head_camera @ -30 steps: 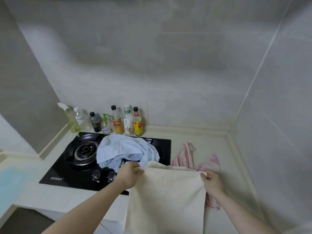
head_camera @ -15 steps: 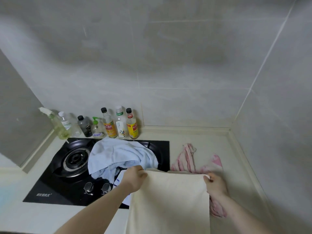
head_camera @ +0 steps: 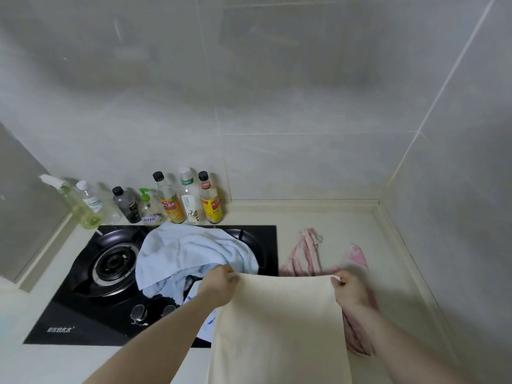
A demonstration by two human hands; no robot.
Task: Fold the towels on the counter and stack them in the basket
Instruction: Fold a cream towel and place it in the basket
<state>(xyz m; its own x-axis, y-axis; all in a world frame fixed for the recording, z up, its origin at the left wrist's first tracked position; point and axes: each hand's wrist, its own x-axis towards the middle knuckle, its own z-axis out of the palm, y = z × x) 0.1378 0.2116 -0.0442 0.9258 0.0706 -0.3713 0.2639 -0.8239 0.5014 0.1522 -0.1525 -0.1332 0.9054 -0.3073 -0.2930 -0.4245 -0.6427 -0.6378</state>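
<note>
Since the earlier frame both hands sit slightly wider apart, top edge pulled taut. Left hand (head_camera: pixel 220 285) and right hand (head_camera: pixel 347 291) each pinch an upper corner of the cream towel (head_camera: pixel 279 328): soft, matte, rectangular, long axis vertical, hanging before the counter (head_camera: pixel 346 225). Crumpled blue towel (head_camera: pixel 188 253) covers the black glass stove (head_camera: pixel 83 295); pink towel (head_camera: pixel 307 253) lies rumpled behind.

Dim, soft, even light; faint shadows on the wall (head_camera: pixel 277 79) toward 12 o'clock. Wide-angle bending at edges; slight motion blur throughout.
</note>
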